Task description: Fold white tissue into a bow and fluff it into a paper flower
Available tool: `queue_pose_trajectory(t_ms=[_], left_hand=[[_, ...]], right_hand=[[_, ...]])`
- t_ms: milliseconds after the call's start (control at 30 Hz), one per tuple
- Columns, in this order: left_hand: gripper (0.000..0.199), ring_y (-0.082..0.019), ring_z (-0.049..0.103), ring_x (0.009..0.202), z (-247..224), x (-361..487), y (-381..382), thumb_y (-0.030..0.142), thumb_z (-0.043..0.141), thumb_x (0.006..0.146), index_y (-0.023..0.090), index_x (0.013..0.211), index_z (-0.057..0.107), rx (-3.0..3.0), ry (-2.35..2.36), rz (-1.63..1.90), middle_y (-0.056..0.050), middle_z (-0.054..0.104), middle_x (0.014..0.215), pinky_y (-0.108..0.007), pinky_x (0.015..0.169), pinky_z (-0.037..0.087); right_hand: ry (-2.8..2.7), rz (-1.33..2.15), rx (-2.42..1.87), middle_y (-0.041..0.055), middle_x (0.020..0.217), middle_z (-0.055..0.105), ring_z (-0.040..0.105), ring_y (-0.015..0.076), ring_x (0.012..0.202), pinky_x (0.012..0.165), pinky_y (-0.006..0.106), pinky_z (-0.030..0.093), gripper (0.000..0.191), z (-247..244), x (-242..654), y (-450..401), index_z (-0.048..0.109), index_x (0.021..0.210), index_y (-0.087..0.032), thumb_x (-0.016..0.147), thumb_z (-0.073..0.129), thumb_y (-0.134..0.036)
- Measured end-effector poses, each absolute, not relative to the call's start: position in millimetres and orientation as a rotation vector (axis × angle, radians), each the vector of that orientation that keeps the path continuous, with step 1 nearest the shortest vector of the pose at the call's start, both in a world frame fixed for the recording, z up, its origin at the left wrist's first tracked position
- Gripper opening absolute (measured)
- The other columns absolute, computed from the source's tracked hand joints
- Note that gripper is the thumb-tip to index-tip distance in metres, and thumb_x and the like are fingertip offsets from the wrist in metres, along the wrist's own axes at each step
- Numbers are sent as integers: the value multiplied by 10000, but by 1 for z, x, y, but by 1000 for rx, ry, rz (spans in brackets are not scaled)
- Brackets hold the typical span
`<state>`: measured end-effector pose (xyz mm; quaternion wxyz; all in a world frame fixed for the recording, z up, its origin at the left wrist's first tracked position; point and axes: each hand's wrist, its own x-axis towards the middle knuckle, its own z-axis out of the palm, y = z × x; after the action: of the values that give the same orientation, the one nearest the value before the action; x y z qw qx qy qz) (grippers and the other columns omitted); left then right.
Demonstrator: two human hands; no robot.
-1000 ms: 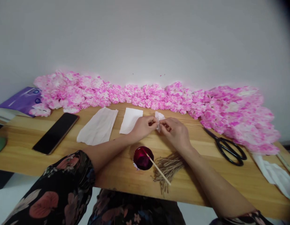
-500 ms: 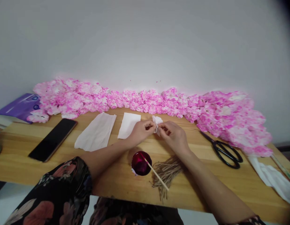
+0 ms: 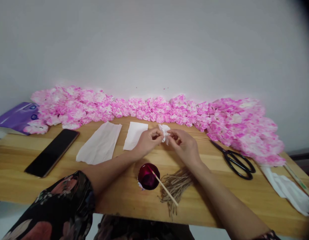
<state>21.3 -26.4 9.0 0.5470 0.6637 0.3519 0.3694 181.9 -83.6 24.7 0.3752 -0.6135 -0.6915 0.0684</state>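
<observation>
Between my two hands is a small gathered piece of white tissue paper (image 3: 165, 130), pinched in at its middle and fanned out above and below. My left hand (image 3: 148, 141) is closed on its left side, thumb and forefinger together. From the right, my right hand (image 3: 183, 144) pinches the same piece. Just left of my left hand lies a folded white tissue stack (image 3: 135, 135), with a larger tissue sheet (image 3: 99, 143) beyond it. Nearer me stands a small cup of dark magenta liquid (image 3: 147, 180), a wooden stick (image 3: 166, 191) leaning out of it.
Pink-and-white paper flowers (image 3: 154, 108) are heaped along the wall. A bundle of thin brown stems (image 3: 175, 185) lies below my right hand. Black scissors (image 3: 238, 163) and a white cloth (image 3: 286, 188) are on the right. A phone (image 3: 53, 151) and a purple packet (image 3: 17, 115) lie left.
The view has shifted slightly, so things on the table sit a little further left. Both hands keep their pinch on the tissue with hardly any movement.
</observation>
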Motion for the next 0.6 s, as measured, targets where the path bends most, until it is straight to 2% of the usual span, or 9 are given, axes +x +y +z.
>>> queue_pose_trajectory(t_ms=[167,600], left_hand=[[106,-62,519,568,11,21,-27,239,575,782,144,737,563,1546,820,861,35,561,625,-174,550,387],[129,-67,537,573,5,19,-26,253,561,807,137,759,593,1615,808,832,10,594,641,-171,529,404]], right_hand=[[-1815,152,-1558,32,798,685,609,182,735,649,283,437,133,27,182,-85,669,846,-218,875,555,-279],[-1915,139,-1542,47,817,712,623,203,756,662,302,434,182,23,183,-84,709,888,-212,879,536,-266]])
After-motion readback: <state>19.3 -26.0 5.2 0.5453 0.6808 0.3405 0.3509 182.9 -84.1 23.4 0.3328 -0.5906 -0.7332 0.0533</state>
